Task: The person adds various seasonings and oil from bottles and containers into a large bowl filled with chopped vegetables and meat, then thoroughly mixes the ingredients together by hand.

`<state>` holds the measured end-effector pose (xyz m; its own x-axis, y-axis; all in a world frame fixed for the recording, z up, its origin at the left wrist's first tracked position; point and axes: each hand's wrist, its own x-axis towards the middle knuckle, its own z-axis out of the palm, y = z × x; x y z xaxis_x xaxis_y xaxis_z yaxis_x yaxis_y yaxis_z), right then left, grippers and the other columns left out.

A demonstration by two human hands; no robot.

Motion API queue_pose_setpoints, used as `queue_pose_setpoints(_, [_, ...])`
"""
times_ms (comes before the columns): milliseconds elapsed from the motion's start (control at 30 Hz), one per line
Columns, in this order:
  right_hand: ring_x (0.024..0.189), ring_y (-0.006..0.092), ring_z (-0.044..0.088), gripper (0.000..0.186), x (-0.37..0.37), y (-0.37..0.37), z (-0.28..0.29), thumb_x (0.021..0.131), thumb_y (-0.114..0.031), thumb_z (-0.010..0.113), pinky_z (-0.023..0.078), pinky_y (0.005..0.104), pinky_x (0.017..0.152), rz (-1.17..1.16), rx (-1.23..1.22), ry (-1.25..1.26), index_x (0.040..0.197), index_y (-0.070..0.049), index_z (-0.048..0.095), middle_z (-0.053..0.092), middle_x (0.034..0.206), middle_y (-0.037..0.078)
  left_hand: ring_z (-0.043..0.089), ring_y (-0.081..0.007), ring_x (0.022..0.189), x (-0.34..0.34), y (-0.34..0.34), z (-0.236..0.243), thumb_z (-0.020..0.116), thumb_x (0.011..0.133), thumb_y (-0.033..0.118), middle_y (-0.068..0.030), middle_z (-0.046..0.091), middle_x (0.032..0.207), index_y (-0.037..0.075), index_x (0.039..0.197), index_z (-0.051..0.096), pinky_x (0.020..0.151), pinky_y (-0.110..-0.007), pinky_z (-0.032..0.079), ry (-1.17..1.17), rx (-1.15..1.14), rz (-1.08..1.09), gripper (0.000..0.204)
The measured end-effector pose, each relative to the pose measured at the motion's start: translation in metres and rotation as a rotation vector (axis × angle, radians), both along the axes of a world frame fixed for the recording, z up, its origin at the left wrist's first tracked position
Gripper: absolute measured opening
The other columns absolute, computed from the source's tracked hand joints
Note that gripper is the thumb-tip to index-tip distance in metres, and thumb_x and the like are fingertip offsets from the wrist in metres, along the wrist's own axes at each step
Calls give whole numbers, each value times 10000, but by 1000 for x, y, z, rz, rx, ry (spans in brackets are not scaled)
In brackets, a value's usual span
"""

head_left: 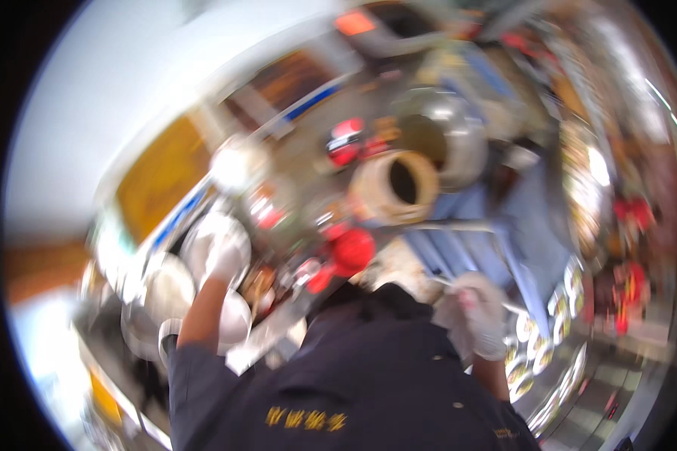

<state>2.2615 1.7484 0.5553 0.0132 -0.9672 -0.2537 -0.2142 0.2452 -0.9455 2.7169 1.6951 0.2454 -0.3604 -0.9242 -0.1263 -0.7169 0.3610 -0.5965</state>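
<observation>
The view is badly smeared by motion. My left hand, in a pale glove, reaches over a white bowl at the left, among other white and metal bowls; whether it grips one I cannot make out. My right hand, also gloved, is low at the right beside a blue-grey surface; its fingers and anything in them are blurred. A red round container lies between my hands, further forward.
Ahead are a tan tub, a large steel bowl and a red-and-black container. Several small dishes line the right side. A yellow board stands at the upper left.
</observation>
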Motion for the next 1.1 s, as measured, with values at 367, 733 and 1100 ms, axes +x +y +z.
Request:
queue_pose_setpoints(367, [871,148,598,181,5,-10,-31,900,-195,611,484,319,785,248,-270,245,1001,-52,659,653,918,59,531,-316,1142,109,11,-68,588,858,236,-171,592,1177,27,1184,597,995,-409,404,713,338,441,387])
queue_pose_setpoints(733, [829,118,545,158,-15,8,-40,924,-136,564,422,244,784,72,-150,22,929,14,611,608,893,63,629,-348,870,81,28,23,607,786,136,-164,656,923,99,906,688,786,-430,491,1146,230,581,150])
queue_pose_setpoints(1100, [835,134,553,127,-6,4,-39,922,-81,535,435,260,797,126,-174,-2,954,23,602,609,902,76,638,-332,889,45,22,18,665,776,274,-144,672,953,111,840,714,809,-417,502,1084,240,687,182])
